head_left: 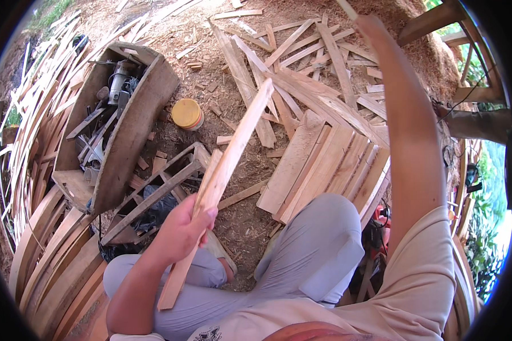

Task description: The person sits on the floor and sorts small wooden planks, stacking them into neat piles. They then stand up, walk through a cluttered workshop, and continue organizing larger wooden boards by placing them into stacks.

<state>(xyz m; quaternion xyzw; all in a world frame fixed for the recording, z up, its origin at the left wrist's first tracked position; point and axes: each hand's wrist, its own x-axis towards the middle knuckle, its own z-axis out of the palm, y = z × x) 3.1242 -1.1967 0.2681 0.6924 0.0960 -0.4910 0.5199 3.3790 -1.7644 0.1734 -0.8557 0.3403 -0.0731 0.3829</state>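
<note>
My left hand (181, 234) is wrapped round a long, pale wooden strip (242, 145). The strip slants from above my thigh up toward the middle of the view. A shorter wooden piece (209, 177) lies flat along it within the same grip. Far out at the upper right, my right arm is stretched away from me. At its end my right hand (368, 26) is closed on a thin, light wooden strip (347, 8), whose far end is cut off by the picture's edge. That hand is small and its fingers show only in part.
Stacked boards (324, 165) lie just beyond my knee. Scattered offcuts (324, 51) cover the ground past them. A wooden toolbox (133, 122) with tools stands left, near a yellow-lidded tub (187, 113) and a wooden frame (153, 207). Curved planks (45, 250) line the left side.
</note>
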